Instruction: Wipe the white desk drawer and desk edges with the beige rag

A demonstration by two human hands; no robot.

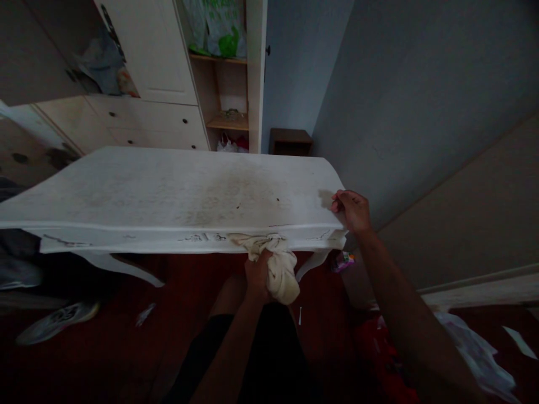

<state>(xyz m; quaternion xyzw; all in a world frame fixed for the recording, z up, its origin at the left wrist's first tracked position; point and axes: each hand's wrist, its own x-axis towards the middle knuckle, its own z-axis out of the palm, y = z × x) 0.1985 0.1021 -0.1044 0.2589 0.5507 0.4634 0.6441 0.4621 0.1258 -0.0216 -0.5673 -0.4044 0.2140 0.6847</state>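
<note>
A white table [168, 191] with a stained, scuffed top stands in front of me. My left hand [257, 276] is closed round a crumpled cream cloth [278, 266] and holds it against the table's front edge near the middle. My right hand [352, 211] rests on the table's right front corner, with its fingers curled over the edge.
A white wardrobe with drawers [147, 120] and open shelves [225, 84] stands behind the table. A small dark stool [291, 140] sits by the grey wall. On the red floor lie a shoe [56, 321], a small pink item [343, 261], paper scraps and plastic bags [475, 350].
</note>
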